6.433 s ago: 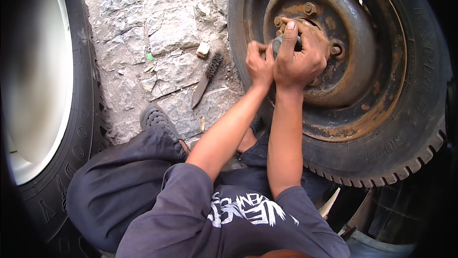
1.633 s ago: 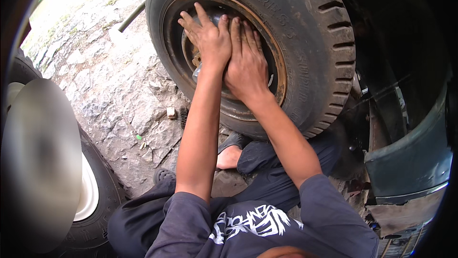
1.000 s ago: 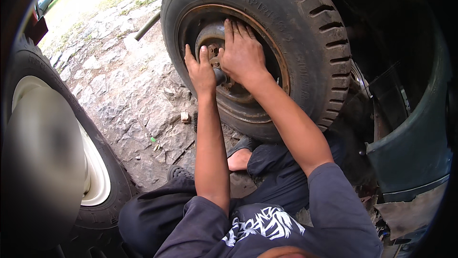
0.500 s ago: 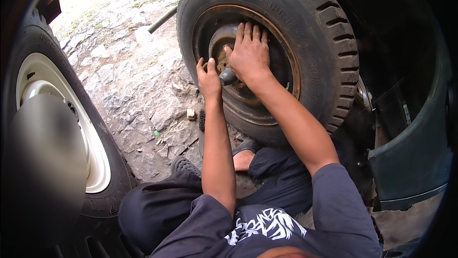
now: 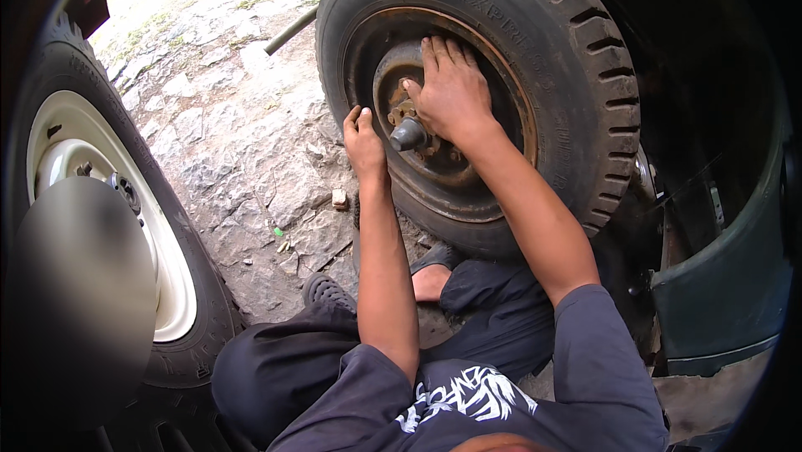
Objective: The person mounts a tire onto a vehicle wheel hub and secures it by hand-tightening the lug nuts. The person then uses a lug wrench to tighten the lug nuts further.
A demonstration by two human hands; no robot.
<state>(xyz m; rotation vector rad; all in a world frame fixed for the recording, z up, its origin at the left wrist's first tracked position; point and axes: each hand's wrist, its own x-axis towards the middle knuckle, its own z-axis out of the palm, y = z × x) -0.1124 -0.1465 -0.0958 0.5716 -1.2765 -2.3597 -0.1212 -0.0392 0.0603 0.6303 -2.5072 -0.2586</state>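
Right hand [image 5: 454,94] flat against rusty steel wheel [image 5: 451,178], fingers extended, thumb apart. Left hand [image 5: 364,147] loosely half-open before left side of black tyre [image 5: 549,76]; contact unclear. Grey hub cap [image 5: 408,134] protrudes at wheel centre, between both hands.

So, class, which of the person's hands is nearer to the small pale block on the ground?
Left. In the picture, the left hand is a little above and right of the small pale block; the right hand is farther up and right, at the wheel.
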